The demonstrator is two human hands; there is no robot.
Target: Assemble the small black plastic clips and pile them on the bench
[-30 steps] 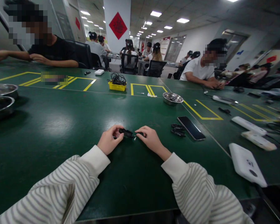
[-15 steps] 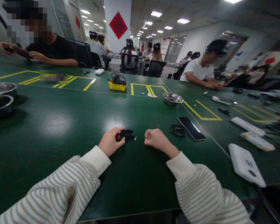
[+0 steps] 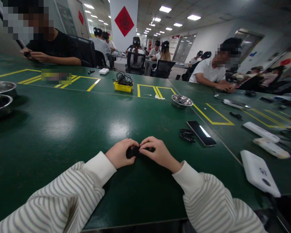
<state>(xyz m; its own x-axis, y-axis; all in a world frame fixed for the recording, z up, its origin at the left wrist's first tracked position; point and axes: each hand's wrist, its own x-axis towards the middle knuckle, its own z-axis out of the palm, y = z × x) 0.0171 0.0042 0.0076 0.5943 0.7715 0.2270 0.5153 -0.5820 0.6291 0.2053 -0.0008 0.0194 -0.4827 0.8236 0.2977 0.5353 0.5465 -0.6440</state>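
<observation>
My left hand [image 3: 118,153] and my right hand [image 3: 157,152] meet in front of me on the green table [image 3: 63,129]. Between their fingertips sits a small black part [image 3: 133,151]. Both hands have their fingers curled and pinched around it, so most of the part is hidden. Both my sleeves are white with grey stripes.
A phone [image 3: 200,133] lies to the right, beside several small black pieces [image 3: 187,135]. White devices [image 3: 259,171] sit further right. Steel bowls stand at the far left [image 3: 0,105] and centre right [image 3: 181,101]. A yellow tray with cables [image 3: 122,84] is behind. Other people work around the tables.
My right hand had pulled away from the black part and closed into a fist. It is now back against my left hand, pinching the part. Both hands sit slightly nearer to me.
</observation>
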